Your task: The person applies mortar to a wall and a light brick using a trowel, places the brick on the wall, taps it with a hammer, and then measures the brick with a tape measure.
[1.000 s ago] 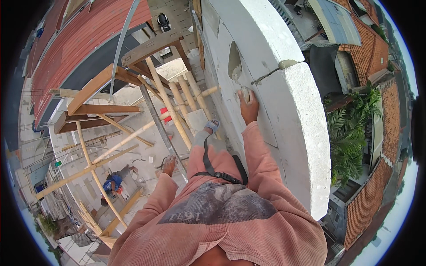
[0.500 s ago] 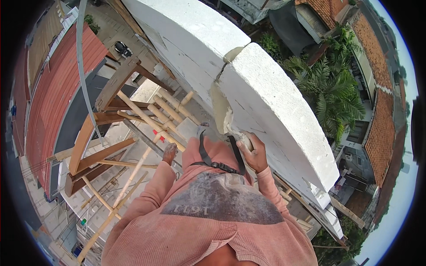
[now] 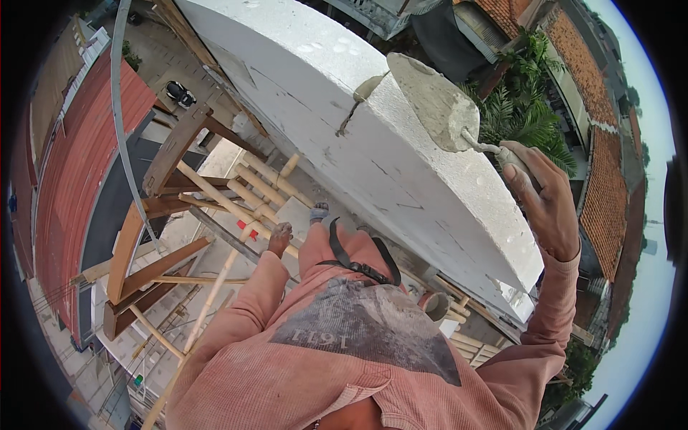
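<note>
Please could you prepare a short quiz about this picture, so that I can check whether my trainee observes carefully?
1. Which hand holds the grey, mortar-smeared trowel with a broad blade?
A) left
B) right
C) both

2. True or false: the trowel's blade is down at the person's feet.

3. Fill the gap: the black fabric-like belt at the person's waist is fastened by a ____.

Key:
1. B: the right hand grips its handle.
2. False: in this view the blade appears over the top of the long white wall of large blocks; whether it touches cannot be told.
3. Buckle.
</note>
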Available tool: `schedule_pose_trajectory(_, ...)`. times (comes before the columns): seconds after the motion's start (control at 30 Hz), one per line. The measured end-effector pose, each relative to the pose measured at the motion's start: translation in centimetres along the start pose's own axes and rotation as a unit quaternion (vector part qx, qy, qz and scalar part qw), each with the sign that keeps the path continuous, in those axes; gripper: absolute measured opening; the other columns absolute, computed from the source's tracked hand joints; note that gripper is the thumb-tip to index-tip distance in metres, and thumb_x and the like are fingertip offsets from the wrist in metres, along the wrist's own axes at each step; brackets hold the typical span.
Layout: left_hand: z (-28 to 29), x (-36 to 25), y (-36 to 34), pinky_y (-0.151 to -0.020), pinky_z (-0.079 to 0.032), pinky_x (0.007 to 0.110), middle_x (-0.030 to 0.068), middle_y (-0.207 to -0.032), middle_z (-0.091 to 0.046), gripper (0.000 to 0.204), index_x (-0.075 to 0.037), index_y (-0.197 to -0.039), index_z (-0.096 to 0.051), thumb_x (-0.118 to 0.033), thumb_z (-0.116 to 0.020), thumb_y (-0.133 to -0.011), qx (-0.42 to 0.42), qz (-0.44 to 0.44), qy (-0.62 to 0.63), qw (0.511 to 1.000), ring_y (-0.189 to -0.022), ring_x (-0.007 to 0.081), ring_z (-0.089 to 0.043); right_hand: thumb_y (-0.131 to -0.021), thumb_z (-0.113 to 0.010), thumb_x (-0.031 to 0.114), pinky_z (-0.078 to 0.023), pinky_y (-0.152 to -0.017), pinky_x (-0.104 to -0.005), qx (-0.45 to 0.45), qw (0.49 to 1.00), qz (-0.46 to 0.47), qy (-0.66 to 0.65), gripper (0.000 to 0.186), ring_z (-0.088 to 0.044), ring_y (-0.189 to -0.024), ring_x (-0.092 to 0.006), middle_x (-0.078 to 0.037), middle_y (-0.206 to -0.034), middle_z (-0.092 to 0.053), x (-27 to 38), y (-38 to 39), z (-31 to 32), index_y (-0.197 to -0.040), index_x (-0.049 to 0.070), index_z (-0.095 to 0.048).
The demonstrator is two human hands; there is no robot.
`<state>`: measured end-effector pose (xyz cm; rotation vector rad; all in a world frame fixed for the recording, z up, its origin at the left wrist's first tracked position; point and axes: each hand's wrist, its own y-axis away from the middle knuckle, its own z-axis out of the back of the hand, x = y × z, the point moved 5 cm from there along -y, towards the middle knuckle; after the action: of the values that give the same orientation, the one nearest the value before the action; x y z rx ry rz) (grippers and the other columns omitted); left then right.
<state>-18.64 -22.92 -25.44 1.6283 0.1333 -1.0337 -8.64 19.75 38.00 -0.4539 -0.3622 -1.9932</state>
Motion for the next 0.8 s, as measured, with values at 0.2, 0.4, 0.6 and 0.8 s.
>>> schedule_pose_trajectory(0.2, 3.3, 7.1, 1.2, -0.069, -0.052, 0.033, 0.0039, -0.096, -0.065, 0.036, -0.009, -0.123, -0.060, -0.037, -0.057, -0.100, -0.033, 0.089, -0.002, 0.995, -0.082, 0.0170, -0.064, -0.098, -0.063, 0.035, -0.052, -0.073, -0.0387, 0.036, 0.987, 0.095, 0.128, 0.042, -0.066, -0.079, -0.0303, -0.014, -0.095, -0.067, 0.3, -3.2, -1.8, -0.121, 0.000, -0.067)
schedule_pose_trajectory(0.4, 8.7, 16.3, 1.7, -0.067, -0.052, 0.034, -0.0008, -0.082, -0.059, 0.027, -0.013, -0.116, -0.061, -0.034, -0.058, -0.100, -0.051, -0.145, -0.229, 0.961, -0.073, 0.0131, -0.058, -0.097, -0.064, 0.037, -0.054, -0.077, -0.0412, 0.030, 0.986, 0.113, 0.116, 0.045, -0.069, -0.081, -0.0334, -0.016, -0.099, -0.072, -2.0, -4.9, -1.9, -0.118, -0.001, -0.069)
schedule_pose_trajectory(0.6, 5.1, 9.3, 1.3, -0.081, -0.052, 0.035, 0.0031, -0.106, -0.064, 0.037, -0.016, -0.129, -0.057, -0.038, -0.059, -0.099, -0.026, 0.139, 0.018, 0.990, -0.094, 0.0171, -0.064, -0.097, -0.064, 0.038, -0.054, -0.080, -0.0401, 0.007, 0.987, 0.056, 0.148, 0.046, -0.070, -0.082, -0.0358, -0.021, -0.098, -0.073, -4.3, -0.6, -0.6, -0.117, -0.003, -0.069)
schedule_pose_trajectory(0.8, 3.0, 3.2, 2.8, -0.096, -0.049, 0.041, 0.0097, -0.131, -0.059, 0.050, -0.017, -0.139, -0.049, -0.042, -0.061, -0.097, 0.005, 0.143, 0.022, 0.989, -0.116, 0.0264, -0.059, -0.097, -0.063, 0.039, -0.053, -0.079, -0.0411, -0.070, 0.977, 0.078, 0.188, 0.047, -0.069, -0.088, -0.0356, -0.020, -0.105, -0.071, -4.8, 3.9, 2.1, -0.115, -0.004, -0.067)
